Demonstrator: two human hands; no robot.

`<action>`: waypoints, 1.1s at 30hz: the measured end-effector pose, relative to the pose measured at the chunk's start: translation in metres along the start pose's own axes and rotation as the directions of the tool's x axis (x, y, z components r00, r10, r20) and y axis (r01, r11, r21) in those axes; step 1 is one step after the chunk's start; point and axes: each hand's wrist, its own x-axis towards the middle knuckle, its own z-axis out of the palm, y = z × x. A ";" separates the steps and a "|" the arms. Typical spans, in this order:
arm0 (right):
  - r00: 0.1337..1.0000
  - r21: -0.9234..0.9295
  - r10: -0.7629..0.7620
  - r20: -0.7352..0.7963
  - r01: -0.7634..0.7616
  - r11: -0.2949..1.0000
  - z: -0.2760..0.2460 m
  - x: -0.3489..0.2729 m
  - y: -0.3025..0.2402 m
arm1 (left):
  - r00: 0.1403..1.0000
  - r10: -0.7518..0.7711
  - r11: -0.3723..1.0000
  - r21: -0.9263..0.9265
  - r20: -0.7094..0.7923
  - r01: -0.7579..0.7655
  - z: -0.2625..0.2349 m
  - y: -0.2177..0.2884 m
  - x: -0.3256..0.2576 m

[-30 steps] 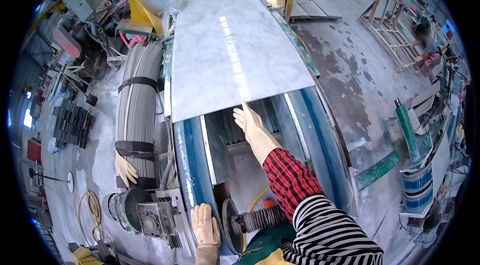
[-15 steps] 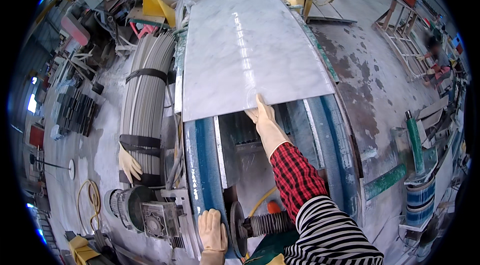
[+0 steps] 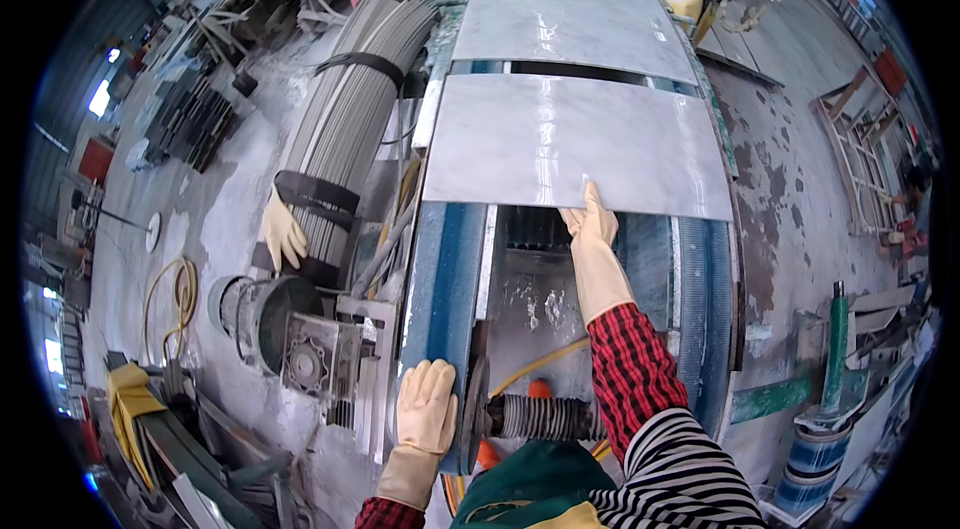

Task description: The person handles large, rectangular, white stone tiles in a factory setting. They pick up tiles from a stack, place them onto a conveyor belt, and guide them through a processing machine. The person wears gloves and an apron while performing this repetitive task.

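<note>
A grey-white marble slab lies across the blue conveyor belts of a machine. My right hand, in a cream rubber glove, grips the slab's near edge, with one finger on top of the stone. My left hand, also gloved, rests flat on the near end of the left blue belt, holding nothing. A second marble slab lies farther along the line, with a dark gap between the two.
A strapped bundle of grey rods lies left of the machine, with a loose cream glove on it. A motor and gearbox sit at lower left. A ribbed black hose lies near my chest. Wet, stained concrete floor lies at right.
The slab has slid farther away along the belts with my right hand following its edge. A gap to the second slab has come into view. My left hand stays put.
</note>
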 end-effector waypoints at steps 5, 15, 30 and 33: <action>1.000 -0.066 0.011 0.010 -0.010 0.998 -0.036 -0.068 0.001 | 0.995 0.017 0.999 -0.048 -0.101 -0.022 0.008 -0.008 -0.020; 0.969 -0.018 0.217 -0.118 -0.221 0.975 -0.168 -0.257 0.020 | 0.810 -0.165 0.935 -0.351 -0.563 -0.054 0.031 -0.035 -0.067; 0.973 -0.352 0.216 -0.083 -0.232 0.907 -0.206 -0.442 -0.072 | 0.896 -0.444 0.239 -0.964 -0.003 0.115 0.006 -0.120 -0.272; 0.995 -0.357 0.100 -0.010 -0.097 0.929 -0.186 -0.446 -0.074 | 0.904 -0.426 0.181 -0.975 0.040 0.128 0.012 -0.112 -0.271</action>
